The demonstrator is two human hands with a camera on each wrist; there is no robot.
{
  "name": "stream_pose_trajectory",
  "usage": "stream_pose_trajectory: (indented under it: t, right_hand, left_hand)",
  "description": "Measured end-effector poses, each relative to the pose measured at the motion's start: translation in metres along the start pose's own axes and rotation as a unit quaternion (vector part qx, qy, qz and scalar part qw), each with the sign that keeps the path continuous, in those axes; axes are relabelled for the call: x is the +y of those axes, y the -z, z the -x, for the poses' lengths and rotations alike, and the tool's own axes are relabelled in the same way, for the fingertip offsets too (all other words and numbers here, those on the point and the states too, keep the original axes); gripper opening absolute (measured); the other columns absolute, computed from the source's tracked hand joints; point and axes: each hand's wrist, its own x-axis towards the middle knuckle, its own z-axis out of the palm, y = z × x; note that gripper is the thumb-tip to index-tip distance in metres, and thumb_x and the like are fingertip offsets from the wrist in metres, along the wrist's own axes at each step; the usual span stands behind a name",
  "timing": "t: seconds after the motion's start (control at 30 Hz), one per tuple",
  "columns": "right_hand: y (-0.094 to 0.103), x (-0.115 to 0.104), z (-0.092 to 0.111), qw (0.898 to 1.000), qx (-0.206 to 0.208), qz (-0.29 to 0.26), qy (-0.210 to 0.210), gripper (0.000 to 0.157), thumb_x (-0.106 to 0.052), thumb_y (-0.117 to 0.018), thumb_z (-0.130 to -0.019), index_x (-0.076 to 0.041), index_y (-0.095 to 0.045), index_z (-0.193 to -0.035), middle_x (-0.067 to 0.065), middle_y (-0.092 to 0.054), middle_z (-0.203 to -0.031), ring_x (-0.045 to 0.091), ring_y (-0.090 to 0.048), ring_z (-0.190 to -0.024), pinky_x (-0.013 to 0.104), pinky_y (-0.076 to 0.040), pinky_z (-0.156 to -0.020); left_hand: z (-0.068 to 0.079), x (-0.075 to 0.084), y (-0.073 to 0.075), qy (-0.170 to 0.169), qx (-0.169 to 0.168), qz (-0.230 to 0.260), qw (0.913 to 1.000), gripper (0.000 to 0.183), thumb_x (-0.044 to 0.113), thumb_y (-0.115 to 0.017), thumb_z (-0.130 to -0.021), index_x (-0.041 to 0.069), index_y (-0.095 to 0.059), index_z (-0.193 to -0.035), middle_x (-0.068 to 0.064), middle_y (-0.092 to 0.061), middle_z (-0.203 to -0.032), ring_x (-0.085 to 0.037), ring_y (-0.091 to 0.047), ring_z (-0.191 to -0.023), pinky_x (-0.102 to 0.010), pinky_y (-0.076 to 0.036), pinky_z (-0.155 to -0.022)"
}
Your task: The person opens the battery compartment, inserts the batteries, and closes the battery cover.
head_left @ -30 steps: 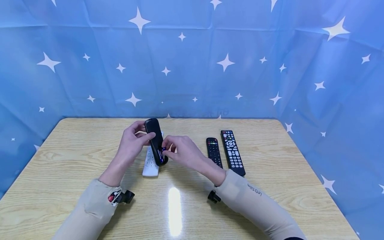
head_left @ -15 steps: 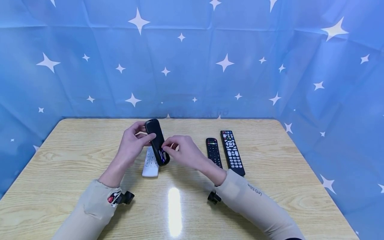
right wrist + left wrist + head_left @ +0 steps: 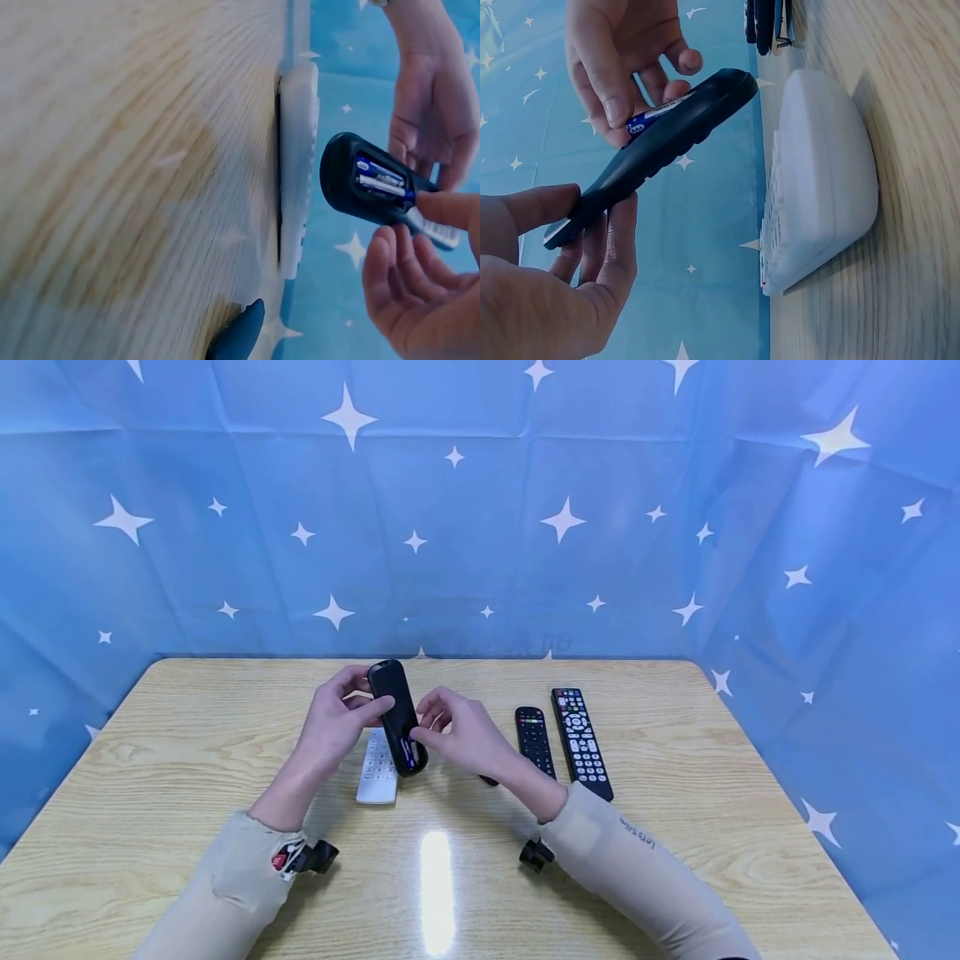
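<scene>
My left hand grips a black remote control by its upper part, thumb across its back. The battery compartment at its lower end is uncovered, and two blue-and-silver batteries show in it in the right wrist view. At the remote's right edge is my right hand. Its thumb tip presses on the end of a battery, while its other fingertips bend loosely beside the remote. In the left wrist view, the battery lies along the opening, its near end raised by the thumb. Beneath the held remote lies a white remote.
Two more black remotes lie right of my hands: a smaller one partly behind the right wrist and a longer one. A small dark piece peeks out below the right forearm. A blue star-print backdrop rises behind the wooden table.
My right hand has drawn slightly right, and its fingers have eased from pinching the battery. The remote in my left hand has shifted slightly right. The small dark piece now shows beside the wrist.
</scene>
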Motion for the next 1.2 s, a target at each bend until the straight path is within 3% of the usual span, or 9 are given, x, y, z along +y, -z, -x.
stream_pose_trajectory:
  t: [0.17,0.4,0.63,0.87,1.0,1.2]
  right_hand:
    - [0.0023,0.0054,-0.0022,0.995,-0.039,-0.081,-0.050,0.033,-0.023,-0.070,-0.100,-0.005,-0.058,-0.125,0.006,-0.066,-0.107,0.020,-0.063,-0.094,0.035,-0.054,-0.079]
    - [0.0035,0.0085,-0.0044,0.970,-0.097,-0.199,-0.103,0.031,-0.015,-0.061,-0.104,0.002,-0.056,-0.130,0.015,-0.061,-0.114,0.021,-0.066,-0.091,0.052,-0.057,-0.088]
    - [0.0035,0.0082,-0.0032,0.952,-0.118,-0.251,-0.129,0.030,-0.015,-0.059,-0.105,0.004,-0.054,-0.128,0.014,-0.056,-0.112,0.022,-0.061,-0.095,0.047,-0.059,-0.086]
    - [0.0013,0.0092,-0.0029,0.934,-0.124,-0.304,-0.140,0.028,-0.010,-0.055,-0.105,0.006,-0.050,-0.128,0.016,-0.056,-0.119,0.024,-0.059,-0.105,0.054,-0.057,-0.089]
    - [0.0000,0.0100,-0.0027,0.929,-0.128,-0.315,-0.147,0.027,-0.009,-0.054,-0.105,0.006,-0.049,-0.127,0.019,-0.055,-0.123,0.026,-0.060,-0.110,0.056,-0.057,-0.089]
    - [-0.0003,0.0091,-0.0014,0.930,-0.128,-0.310,-0.153,0.026,-0.006,-0.055,-0.103,0.005,-0.048,-0.126,0.020,-0.056,-0.121,0.027,-0.062,-0.106,0.058,-0.056,-0.091]
  left_hand:
    - [0.0003,0.0004,-0.0018,-0.003,-0.001,0.010,0.9999,0.041,0.001,-0.070,-0.097,-0.002,-0.055,-0.135,-0.015,-0.060,-0.110,-0.015,-0.071,-0.086,-0.032,-0.062,-0.076]
    - [0.0022,0.0025,-0.0041,-0.012,-0.004,0.029,0.9995,0.041,-0.001,-0.070,-0.096,-0.002,-0.056,-0.134,-0.015,-0.060,-0.108,-0.016,-0.071,-0.084,-0.033,-0.062,-0.076]
    - [0.0024,0.0030,-0.0045,-0.018,-0.003,0.028,0.9994,0.042,-0.002,-0.070,-0.095,-0.002,-0.056,-0.135,-0.015,-0.060,-0.108,-0.016,-0.071,-0.083,-0.033,-0.062,-0.076]
    - [0.0020,0.0035,-0.0054,-0.015,-0.006,0.026,0.9995,0.042,-0.002,-0.070,-0.095,-0.003,-0.055,-0.135,-0.017,-0.059,-0.109,-0.017,-0.071,-0.084,-0.035,-0.062,-0.077]
    - [0.0012,0.0034,-0.0063,-0.011,-0.005,0.018,0.9998,0.043,-0.003,-0.070,-0.095,-0.003,-0.055,-0.135,-0.018,-0.059,-0.110,-0.017,-0.071,-0.084,-0.035,-0.062,-0.077]
    - [0.0016,0.0043,-0.0083,-0.013,-0.008,0.008,0.9998,0.043,-0.004,-0.070,-0.094,-0.005,-0.055,-0.135,-0.018,-0.060,-0.109,-0.017,-0.070,-0.086,-0.034,-0.062,-0.076]
